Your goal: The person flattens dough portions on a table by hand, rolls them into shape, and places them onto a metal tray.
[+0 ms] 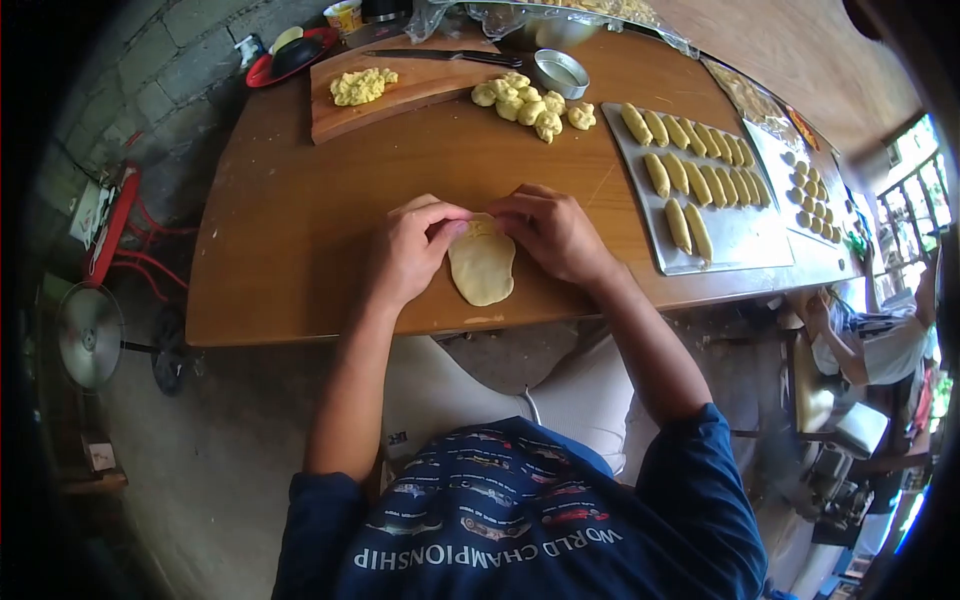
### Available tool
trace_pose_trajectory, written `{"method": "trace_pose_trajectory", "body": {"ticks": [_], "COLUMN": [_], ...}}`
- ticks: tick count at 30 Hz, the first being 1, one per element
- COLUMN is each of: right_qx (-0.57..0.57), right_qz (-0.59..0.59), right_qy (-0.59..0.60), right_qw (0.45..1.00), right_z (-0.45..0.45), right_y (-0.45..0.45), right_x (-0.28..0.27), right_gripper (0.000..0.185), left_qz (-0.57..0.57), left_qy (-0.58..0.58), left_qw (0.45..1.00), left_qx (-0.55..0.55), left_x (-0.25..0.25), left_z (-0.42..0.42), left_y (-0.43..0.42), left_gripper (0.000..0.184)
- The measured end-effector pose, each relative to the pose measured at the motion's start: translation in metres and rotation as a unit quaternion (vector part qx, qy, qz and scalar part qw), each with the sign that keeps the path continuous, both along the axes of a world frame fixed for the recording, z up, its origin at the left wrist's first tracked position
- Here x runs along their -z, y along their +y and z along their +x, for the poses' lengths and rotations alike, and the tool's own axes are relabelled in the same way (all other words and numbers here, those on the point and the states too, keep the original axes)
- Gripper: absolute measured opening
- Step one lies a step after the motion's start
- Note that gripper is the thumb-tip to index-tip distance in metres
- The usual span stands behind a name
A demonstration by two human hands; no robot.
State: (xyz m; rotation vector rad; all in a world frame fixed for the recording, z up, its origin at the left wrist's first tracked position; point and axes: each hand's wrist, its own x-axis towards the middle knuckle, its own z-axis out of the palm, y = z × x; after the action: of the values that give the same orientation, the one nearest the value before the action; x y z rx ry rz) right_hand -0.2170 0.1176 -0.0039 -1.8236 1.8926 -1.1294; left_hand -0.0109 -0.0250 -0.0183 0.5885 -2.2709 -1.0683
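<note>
Cream-yellow and matt, lying flat as a dough sheet [482, 268] near the front edge of the brown bench [300, 230], between the 2 hands. Being pinched at its far edge by the left grip [415, 245], closing thumb against fingers, and just beside that by the right grip [555, 232], also closing on the dough. Probably handling light, soft and limp, clinging slightly rather than slipping, and risking a tear if being pulled hard from 1 spot. Calling for light fingertips at the far edge, spreading the hold over 2 places and leaving the broad part lying supported. Looking smooth across the middle, tapering to a rounded near end, waving a little along the sides and puckering at the pinched edge.

Beyond it, clustering as pale yellow dough lumps [515, 97] just beside a round tin [562, 75]. Farther left, resting as a yellow mass [362, 87] on a wooden board [430, 82], with a black-handled knife [490, 58] lying along the far side. To the right, lining up as dough rolls [700, 235] in 3 rows on a metal tray [745, 242], with small dough balls [812, 205] sitting past that. Well apart at far right, showing a person [885, 345] in a pale top.
</note>
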Motion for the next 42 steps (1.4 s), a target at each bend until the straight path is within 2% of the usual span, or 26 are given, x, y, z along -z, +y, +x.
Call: {"method": "trace_pose_trajectory", "body": {"ticks": [2, 4, 7, 11, 13, 14, 16, 23, 26, 28, 31, 34, 37, 38, 42], "right_qx": [-0.009, -0.037, -0.033, -0.041, 0.044, 0.045, 0.008, -0.005, 0.031, 0.039, 0.070, 0.092, 0.061, 0.033, -0.007], "right_qz": [-0.015, -0.045, -0.044, -0.039, 0.042, 0.043, -0.007, 0.009, 0.030, 0.031, 0.073, 0.041, -0.005, -0.055, -0.050], "right_qy": [0.029, 0.132, 0.152, 0.095, -0.046, -0.046, 0.053, 0.044, -0.017, -0.058, -0.065, -0.055, -0.018, 0.026, 0.066], "right_qw": [0.999, 0.990, 0.987, 0.994, 0.997, 0.997, 0.999, 0.999, 0.999, 0.997, 0.993, 0.993, 0.998, 0.998, 0.997], "right_z": [-0.001, -0.002, 0.001, -0.002, 0.003, 0.002, -0.001, -0.001, -0.003, -0.003, 0.008, 0.011, 0.002, -0.004, -0.017], "right_y": [-0.002, -0.007, -0.004, -0.004, -0.003, -0.003, -0.004, -0.005, 0.001, 0.007, 0.012, 0.012, 0.009, 0.007, -0.002], "right_x": [0.005, 0.011, 0.009, 0.006, -0.007, -0.004, 0.005, 0.004, 0.001, 0.001, -0.011, 0.001, 0.008, 0.012, 0.024], "right_gripper": [0.021, 0.018, 0.017, 0.016, 0.016, 0.016, 0.016, 0.016, 0.020, 0.024, 0.025, 0.024, 0.018, 0.015, 0.018], "left_qz": [-0.011, -0.062, -0.100, -0.064, 0.044, 0.045, -0.064, -0.061, -0.033, 0.078, 0.036, 0.025, 0.059, 0.018, -0.033], "left_qy": [-0.008, 0.018, -0.007, 0.030, 0.041, 0.041, -0.033, -0.050, -0.012, 0.015, -0.017, -0.038, -0.010, -0.018, -0.046], "left_qw": [1.000, 0.998, 0.994, 0.996, 0.998, 0.998, 0.997, 0.997, 0.999, 0.997, 0.999, 0.998, 0.998, 0.999, 0.998], "left_qx": [0.001, 0.019, 0.032, 0.047, -0.017, -0.016, -0.033, -0.014, -0.016, -0.025, -0.031, -0.034, -0.016, -0.021, 0.009], "left_x": [0.000, 0.005, 0.000, 0.004, -0.001, 0.000, 0.003, -0.001, 0.005, 0.010, -0.001, -0.002, 0.002, 0.002, -0.005], "left_z": [-0.002, -0.002, 0.000, 0.000, 0.000, 0.000, -0.001, 0.000, 0.004, 0.008, 0.008, 0.010, 0.012, 0.013, 0.008], "left_y": [0.001, 0.001, 0.004, -0.001, 0.001, 0.001, 0.002, 0.002, -0.002, -0.001, 0.006, 0.006, 0.005, 0.003, -0.002], "left_gripper": [0.016, 0.014, 0.014, 0.014, 0.014, 0.014, 0.016, 0.019, 0.019, 0.019, 0.020, 0.021, 0.020, 0.022, 0.019]}}
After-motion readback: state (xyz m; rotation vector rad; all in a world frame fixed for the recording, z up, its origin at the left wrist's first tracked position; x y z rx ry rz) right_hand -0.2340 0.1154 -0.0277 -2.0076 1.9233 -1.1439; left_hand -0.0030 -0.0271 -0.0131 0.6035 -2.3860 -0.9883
